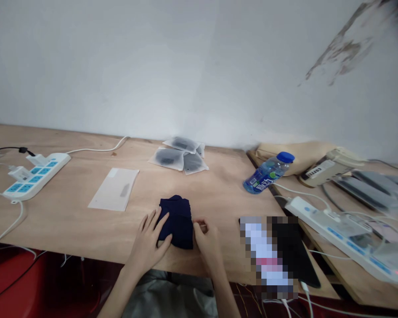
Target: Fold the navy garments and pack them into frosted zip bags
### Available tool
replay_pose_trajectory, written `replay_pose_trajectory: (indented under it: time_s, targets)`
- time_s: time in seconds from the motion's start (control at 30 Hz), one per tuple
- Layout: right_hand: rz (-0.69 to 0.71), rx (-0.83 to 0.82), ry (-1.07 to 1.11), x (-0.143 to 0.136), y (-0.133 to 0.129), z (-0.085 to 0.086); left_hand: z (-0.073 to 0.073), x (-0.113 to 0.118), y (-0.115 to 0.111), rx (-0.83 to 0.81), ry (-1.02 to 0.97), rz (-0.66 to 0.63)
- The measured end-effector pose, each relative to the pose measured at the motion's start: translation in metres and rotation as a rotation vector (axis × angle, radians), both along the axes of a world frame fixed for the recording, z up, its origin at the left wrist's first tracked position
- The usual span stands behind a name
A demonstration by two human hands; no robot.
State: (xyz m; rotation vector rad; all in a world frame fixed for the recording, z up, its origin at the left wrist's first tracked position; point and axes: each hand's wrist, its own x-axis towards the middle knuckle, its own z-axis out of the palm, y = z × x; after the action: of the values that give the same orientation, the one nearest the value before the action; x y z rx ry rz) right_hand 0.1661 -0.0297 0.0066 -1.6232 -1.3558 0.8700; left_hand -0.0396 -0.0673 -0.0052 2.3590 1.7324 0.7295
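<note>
A folded navy-blue cloth (178,223) lies flat on the wooden table near its front edge. My left hand (151,234) rests on the cloth's left side, with its fingers spread and pressing lightly. At the right edge of the cloth, the fingers of my right hand (204,234) are curled in, and the thumb side meets the fabric; the fingertips are partly hidden. To the left is a flat, whitish plastic bag (114,190). Several frosted bags (168,158) with dark contents are piled behind the cloth, toward the wall.
A power strip (38,176) with plugs stands at the left. On the right are a blue-capped bottle (267,173), a coffee cup (328,168), a second power strip (338,238), cables, and a black device (295,251) beside a pixelated screen (265,251).
</note>
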Motion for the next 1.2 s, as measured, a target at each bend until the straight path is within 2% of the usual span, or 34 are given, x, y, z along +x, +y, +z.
replay_pose_trajectory:
  time_s: [0.37, 0.6, 0.93, 1.2]
  targets:
    - [-0.029, 0.001, 0.012, -0.0015, -0.0044, 0.0051, 0.0006, -0.0001, 0.0001, 0.002, -0.003, -0.001]
    - [0.009, -0.011, 0.075, -0.0017, -0.005, 0.0051, -0.0003, -0.0003, 0.0002, -0.017, 0.002, -0.003]
    - [0.013, 0.0, 0.088, -0.0008, -0.0044, -0.0018, -0.0005, -0.0005, 0.0001, -0.022, 0.002, -0.003]
    - [-0.004, 0.011, 0.131, -0.0036, -0.0063, 0.0036, -0.0009, -0.0005, 0.0006, -0.012, 0.0, -0.004]
